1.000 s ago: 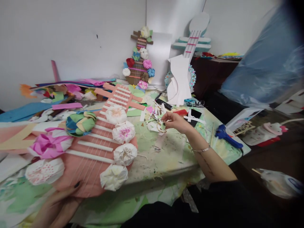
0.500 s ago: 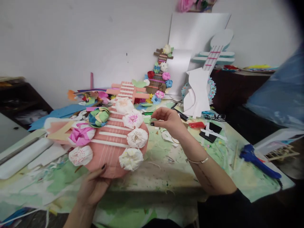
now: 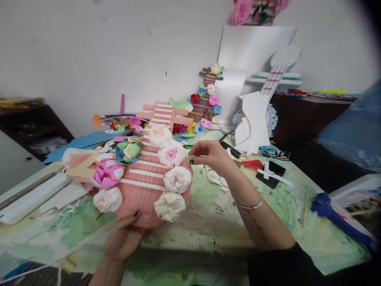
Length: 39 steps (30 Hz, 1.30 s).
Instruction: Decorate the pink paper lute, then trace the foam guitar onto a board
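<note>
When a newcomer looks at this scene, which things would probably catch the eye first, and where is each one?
Probably the pink string-instrument model in the foreground, edged with crumpled flowers, its lower end held by the left hand. Next, the right hand near the model's right edge, pinching a small green piece. Behind them stand a brown flowered model and, farther right, a white-and-turquoise model.

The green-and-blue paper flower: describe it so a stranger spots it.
The left hand holds a pink model lute. On the lute's left side, above the magenta flower, sits the green-and-blue paper flower, the only green bloom there.
</note>
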### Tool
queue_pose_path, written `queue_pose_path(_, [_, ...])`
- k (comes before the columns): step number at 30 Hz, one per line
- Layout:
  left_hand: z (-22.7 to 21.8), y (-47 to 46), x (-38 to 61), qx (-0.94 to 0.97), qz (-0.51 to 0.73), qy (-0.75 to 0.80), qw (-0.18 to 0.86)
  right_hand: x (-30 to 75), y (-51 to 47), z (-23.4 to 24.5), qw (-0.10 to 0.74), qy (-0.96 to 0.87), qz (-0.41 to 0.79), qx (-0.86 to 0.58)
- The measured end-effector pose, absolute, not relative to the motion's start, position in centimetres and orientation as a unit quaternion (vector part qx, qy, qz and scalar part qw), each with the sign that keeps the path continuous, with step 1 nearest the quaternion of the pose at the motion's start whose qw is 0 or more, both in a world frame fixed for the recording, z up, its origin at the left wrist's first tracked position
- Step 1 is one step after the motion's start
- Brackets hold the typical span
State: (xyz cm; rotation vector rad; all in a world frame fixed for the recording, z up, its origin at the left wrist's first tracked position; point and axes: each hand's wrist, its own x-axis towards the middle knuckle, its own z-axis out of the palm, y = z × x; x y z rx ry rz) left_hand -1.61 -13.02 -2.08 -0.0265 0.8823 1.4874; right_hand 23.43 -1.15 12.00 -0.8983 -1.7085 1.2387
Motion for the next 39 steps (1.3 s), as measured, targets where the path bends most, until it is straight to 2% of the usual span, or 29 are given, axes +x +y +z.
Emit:
queue_pose_path(9, [-2.4,-12.6,-1.5,0.005,0.663,0.383,0.643,23.5,-0.5,12.2,0.400,-0.721,0.457,-0.333])
queue_pose_path(16, [-2.6,-12.7,-1.6,0.008,0.656,0.391,0.645,23.2,-0.7,12.6,0.405,-0.700,0.457,-0.371])
queue_pose_path(22, [-1.9,-12.6,-1.1,0.007,0.655,0.400,0.641,23.5,-0.9,12.6,0.396,-0.726,0.363,-0.430])
queue_pose_path(30, [-1.8,-12.7,-1.0,0.004,0.650,0.415,0.636,23.6,-0.4,12.3,0.405,-0.752,0.344,-0.391])
queue_pose_path(39, [-1.5,-12.6,-1.0,-0.006,0.645,0.419,0.640,23.9,-0.7,12.5,0.319,-0.769,0.394,-0.390])
